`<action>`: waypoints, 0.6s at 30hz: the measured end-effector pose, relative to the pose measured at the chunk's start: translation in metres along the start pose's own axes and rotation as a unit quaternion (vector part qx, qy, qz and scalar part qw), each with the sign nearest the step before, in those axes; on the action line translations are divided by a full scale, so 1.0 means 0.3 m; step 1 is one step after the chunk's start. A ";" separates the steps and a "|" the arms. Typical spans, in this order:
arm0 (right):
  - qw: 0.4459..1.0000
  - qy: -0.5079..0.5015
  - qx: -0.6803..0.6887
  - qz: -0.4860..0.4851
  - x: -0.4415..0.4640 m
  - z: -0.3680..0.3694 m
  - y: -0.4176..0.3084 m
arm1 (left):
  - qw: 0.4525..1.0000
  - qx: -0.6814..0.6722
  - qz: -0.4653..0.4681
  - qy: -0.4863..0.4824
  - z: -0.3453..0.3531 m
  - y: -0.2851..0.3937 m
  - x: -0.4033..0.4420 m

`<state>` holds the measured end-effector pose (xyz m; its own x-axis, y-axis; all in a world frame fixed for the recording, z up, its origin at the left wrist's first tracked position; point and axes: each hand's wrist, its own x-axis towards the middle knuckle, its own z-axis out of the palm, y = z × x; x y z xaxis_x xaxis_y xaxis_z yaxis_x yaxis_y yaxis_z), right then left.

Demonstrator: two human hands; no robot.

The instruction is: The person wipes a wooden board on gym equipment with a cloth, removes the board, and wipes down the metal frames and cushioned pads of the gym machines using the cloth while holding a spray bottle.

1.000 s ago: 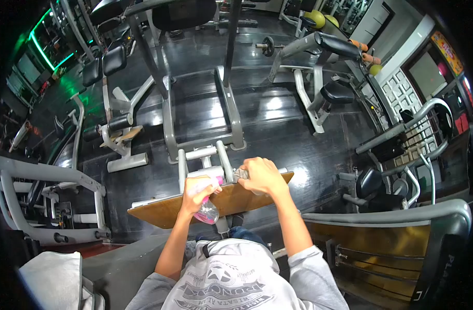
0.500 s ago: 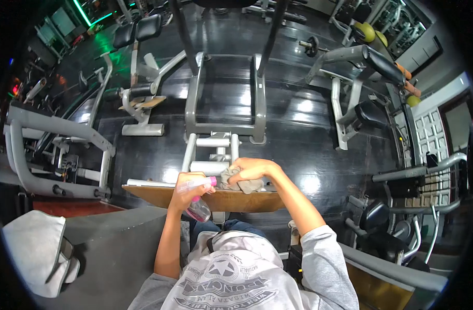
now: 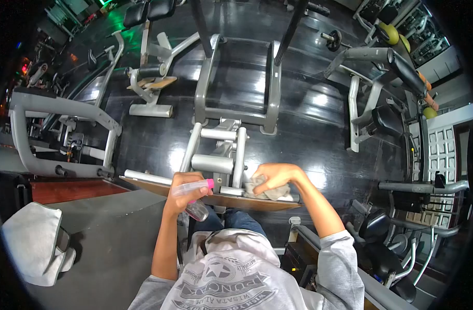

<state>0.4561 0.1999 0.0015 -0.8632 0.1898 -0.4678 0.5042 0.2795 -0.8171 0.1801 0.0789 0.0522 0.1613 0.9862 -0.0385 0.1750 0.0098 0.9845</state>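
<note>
My left hand (image 3: 184, 192) is wrapped round a clear spray bottle (image 3: 197, 211) with a pink nozzle, which points to the right. In my right hand (image 3: 279, 178) is a crumpled grey cloth (image 3: 265, 193), pressed on the right end of a silver bar. This bar (image 3: 148, 177) runs along the top of a brown board (image 3: 236, 201) in front of my body, and its middle is partly covered by my left hand. Just beyond the board are the silver tubes (image 3: 213, 164) of a gym machine.
A grey block (image 3: 112, 232) stands at my left, with a pale fabric item (image 3: 32, 243) on it. Gym machines surround me, including a grey frame (image 3: 66, 111) at left and a padded bench (image 3: 386, 121) at right. A weight plate (image 3: 333, 40) is at the far right.
My right hand and the cloth have moved right along the bar, away from my left hand. The left hand still holds the spray bottle. The view has shifted slightly.
</note>
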 end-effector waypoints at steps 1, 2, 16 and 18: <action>1.000 -0.005 0.005 -0.001 0.028 -0.002 -0.037 | 1.000 -0.009 0.005 -0.008 -0.003 0.001 -0.002; 1.000 0.003 -0.015 -0.018 0.056 -0.004 -0.072 | 1.000 -0.017 0.010 -0.017 -0.006 0.000 -0.003; 0.989 0.142 -0.040 -0.020 -0.159 0.069 -0.062 | 0.997 -0.022 -0.007 -0.072 -0.013 -0.010 0.016; 0.987 0.158 -0.039 0.015 -0.225 0.068 -0.068 | 0.996 -0.023 -0.004 -0.081 -0.016 -0.010 0.019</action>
<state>0.5035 0.1623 0.0428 -0.8035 0.4792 -0.3532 0.5405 0.3386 -0.7702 0.1760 0.0854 0.0499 0.3164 0.9461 -0.0692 0.1333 0.0279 0.9907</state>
